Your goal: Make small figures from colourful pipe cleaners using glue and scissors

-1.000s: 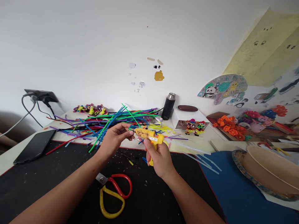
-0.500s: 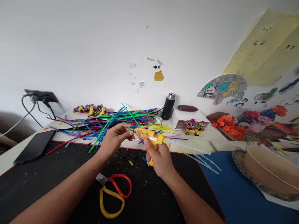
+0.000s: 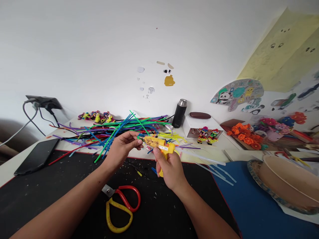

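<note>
My right hand (image 3: 169, 167) grips the handle of a small yellow glue gun (image 3: 159, 144), held above the black mat with its nozzle pointing left. My left hand (image 3: 123, 147) is pinched closed right at the nozzle tip, holding something too small to make out. Behind both hands lies a big heap of coloured pipe cleaners (image 3: 112, 131). Red-and-yellow scissors (image 3: 121, 205) lie on the black mat (image 3: 45, 186) below my left forearm.
A black phone (image 3: 37, 156) lies at the left edge. A dark flask (image 3: 179, 113), small pipe-cleaner figures (image 3: 208, 134) and orange craft flowers (image 3: 243, 136) stand at the back. A tan bowl (image 3: 286, 181) sits on the blue mat (image 3: 249, 205) at right, by clear glue sticks (image 3: 216, 169).
</note>
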Demonstrator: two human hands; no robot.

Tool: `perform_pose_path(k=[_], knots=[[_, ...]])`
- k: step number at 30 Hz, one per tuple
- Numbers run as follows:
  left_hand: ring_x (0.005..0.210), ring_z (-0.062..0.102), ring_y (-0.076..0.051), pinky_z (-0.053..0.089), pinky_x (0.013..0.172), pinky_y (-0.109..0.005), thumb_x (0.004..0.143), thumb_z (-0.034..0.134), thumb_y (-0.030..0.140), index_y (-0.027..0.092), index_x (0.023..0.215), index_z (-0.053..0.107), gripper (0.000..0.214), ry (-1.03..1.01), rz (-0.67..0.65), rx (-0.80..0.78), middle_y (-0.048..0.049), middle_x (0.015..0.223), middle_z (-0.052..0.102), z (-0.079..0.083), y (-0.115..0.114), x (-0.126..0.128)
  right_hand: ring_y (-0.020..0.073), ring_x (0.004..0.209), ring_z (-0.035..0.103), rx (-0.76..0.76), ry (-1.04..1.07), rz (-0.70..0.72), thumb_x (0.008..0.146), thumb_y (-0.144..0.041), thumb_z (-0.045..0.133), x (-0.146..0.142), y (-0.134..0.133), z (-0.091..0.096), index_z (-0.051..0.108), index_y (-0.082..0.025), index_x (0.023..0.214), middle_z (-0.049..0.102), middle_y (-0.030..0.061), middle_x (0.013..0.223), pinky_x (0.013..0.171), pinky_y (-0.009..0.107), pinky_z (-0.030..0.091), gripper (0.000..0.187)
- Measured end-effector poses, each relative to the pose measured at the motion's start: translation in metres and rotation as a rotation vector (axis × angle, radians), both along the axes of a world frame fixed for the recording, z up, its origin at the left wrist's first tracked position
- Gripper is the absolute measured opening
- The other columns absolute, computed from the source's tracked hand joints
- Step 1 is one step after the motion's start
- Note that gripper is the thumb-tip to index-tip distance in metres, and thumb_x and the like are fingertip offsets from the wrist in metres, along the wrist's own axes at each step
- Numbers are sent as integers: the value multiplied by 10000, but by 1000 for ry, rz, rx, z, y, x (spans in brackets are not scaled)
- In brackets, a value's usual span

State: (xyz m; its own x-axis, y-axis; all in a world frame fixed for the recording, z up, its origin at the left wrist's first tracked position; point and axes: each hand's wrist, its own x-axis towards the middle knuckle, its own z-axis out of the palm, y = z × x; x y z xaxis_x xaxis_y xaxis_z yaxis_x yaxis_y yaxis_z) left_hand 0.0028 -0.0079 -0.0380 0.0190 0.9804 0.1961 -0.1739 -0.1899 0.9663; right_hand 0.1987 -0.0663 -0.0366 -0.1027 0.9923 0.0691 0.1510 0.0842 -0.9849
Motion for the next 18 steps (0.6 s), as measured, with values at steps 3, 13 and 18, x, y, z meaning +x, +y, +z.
perform_pose_path(k=[3,13,18], knots=[[585,686,-190,553,607,-315,634,986,401,180,903,724,435,-5,11,3,-24,665,759,1,0,0,118,395,499,-1,-5,2,887,-881,518,0,-1,1,527,-228,597,497,-20,412,469,242,420,715],[581,686,-184,552,598,-312,635,988,397,186,897,730,424,-32,18,20,-9,673,747,3,-1,2,120,390,501,-6,2,-8,888,-873,533,1,0,0,526,-230,596,494,-23,412,462,242,416,706],[586,684,-191,549,601,-314,662,974,411,192,904,709,420,-15,9,22,-24,655,759,3,0,0,124,397,509,-5,-16,0,885,-883,522,1,0,0,517,-233,564,493,-16,406,472,247,425,725]])
